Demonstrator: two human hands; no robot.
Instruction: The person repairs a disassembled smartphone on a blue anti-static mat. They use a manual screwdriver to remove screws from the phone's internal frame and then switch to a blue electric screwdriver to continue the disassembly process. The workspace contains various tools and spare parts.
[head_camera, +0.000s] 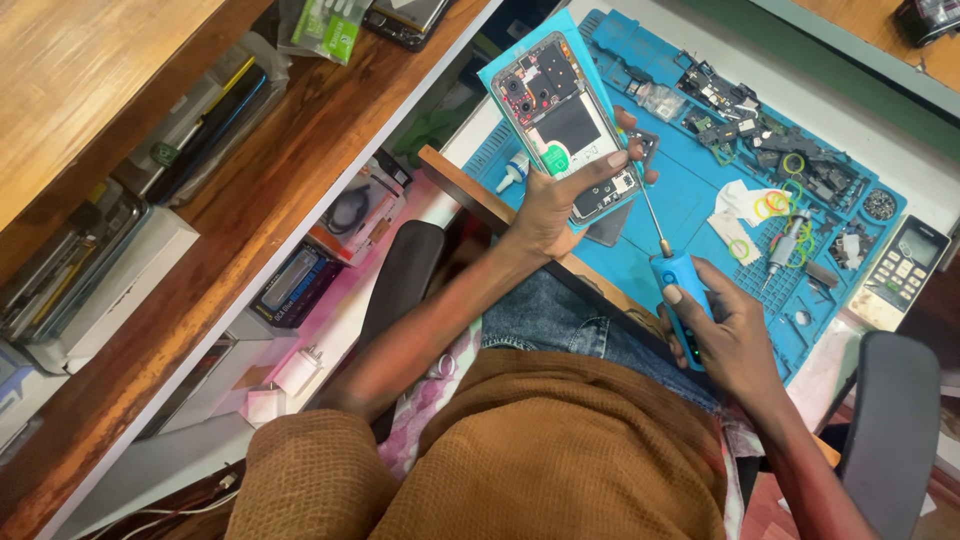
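My left hand (560, 205) holds an opened smartphone (560, 110) with its back cover off, showing the boards and cameras inside; my thumb presses on its lower part. My right hand (730, 335) grips a blue electric screwdriver (682, 300), whose thin bit (648, 205) points up to the phone's lower right corner. Both are held over a blue repair mat (690, 200) on the desk.
Small phone parts, screws and green rings (780, 190) lie scattered on the mat's right side. A white calculator-like device (900, 272) sits at the mat's right edge. A small glue bottle (512, 172) lies at the left. Wooden shelves (230, 200) with boxes and chargers stand on the left.
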